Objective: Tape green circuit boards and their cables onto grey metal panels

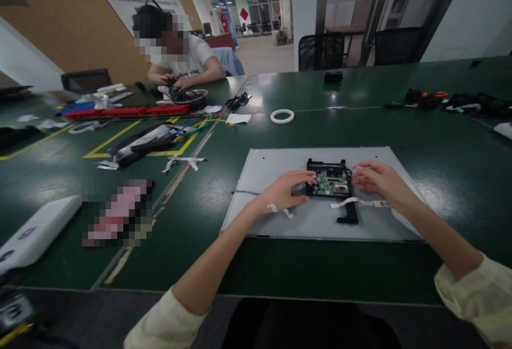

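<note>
A flat grey metal panel [276,159] lies on the green table in front of me. On its middle sits a black plastic frame [326,163] around a green circuit board [326,185]. My left hand [286,191] reaches over the frame's left edge, fingers stretched out and thumb apart, fingertips touching that edge. Beside the frame's right edge, my right hand [378,181] has its fingers bent together in a pinch; what is between them, if anything, is too small to make out. White strips of tape [348,202] lie below the board, across a black arm [348,215] of the frame.
A white tape roll [282,116] lies beyond the panel. To the left are a blurred phone [120,213], a white device [40,231], tape strips [186,162] and a cable bundle [148,143]. Across the table sits a person [188,61]. Black items [460,101] lie far right.
</note>
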Demonstrator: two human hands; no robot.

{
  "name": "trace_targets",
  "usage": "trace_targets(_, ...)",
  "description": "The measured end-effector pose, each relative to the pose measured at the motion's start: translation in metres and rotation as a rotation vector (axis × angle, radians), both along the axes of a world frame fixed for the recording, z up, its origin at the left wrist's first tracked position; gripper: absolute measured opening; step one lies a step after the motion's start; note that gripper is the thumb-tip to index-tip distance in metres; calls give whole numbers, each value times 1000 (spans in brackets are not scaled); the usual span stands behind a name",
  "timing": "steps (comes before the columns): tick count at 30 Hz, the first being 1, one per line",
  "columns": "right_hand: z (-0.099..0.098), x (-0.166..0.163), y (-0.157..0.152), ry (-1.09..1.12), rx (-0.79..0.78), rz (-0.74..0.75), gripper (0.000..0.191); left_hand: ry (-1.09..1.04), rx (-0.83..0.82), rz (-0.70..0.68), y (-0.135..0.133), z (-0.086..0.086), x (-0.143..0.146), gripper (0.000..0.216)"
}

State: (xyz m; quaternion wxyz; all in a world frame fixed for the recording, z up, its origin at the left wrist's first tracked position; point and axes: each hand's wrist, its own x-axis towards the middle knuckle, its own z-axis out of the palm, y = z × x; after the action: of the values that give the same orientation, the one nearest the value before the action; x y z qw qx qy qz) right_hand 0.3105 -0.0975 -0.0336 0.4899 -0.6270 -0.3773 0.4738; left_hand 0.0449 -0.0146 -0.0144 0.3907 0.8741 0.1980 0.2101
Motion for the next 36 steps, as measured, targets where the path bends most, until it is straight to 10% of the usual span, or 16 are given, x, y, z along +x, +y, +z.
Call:
trace_targets(17, -7, 5, 5, 91, 86, 5, 28, -48, 35, 12, 0, -4, 4, 35)
trace_targets(36, -7, 6, 13, 677, 272, -109, 25, 25, 79, -3, -6, -5, 12, 20)
